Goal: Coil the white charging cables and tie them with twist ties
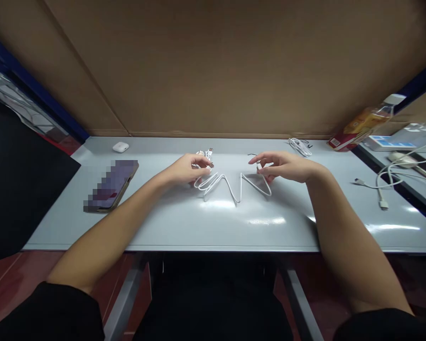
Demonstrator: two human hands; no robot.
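Note:
A white cable lies in zigzag bends on the grey table, between my two hands. My left hand is closed on the cable's left end, where several loops bunch beneath the fingers. At the cable's right end, my right hand pinches a white connector between thumb and fingers, its index finger stretched out to the left. Just behind my left hand rests another white cable with a metal-tipped plug, partly hidden. A small dark tie lies behind my right hand.
A phone and a white earbud case are on the left. A coiled white cable lies at the back right, near a tilted drink bottle. Further right are loose cables and a box. A brown panel stands behind.

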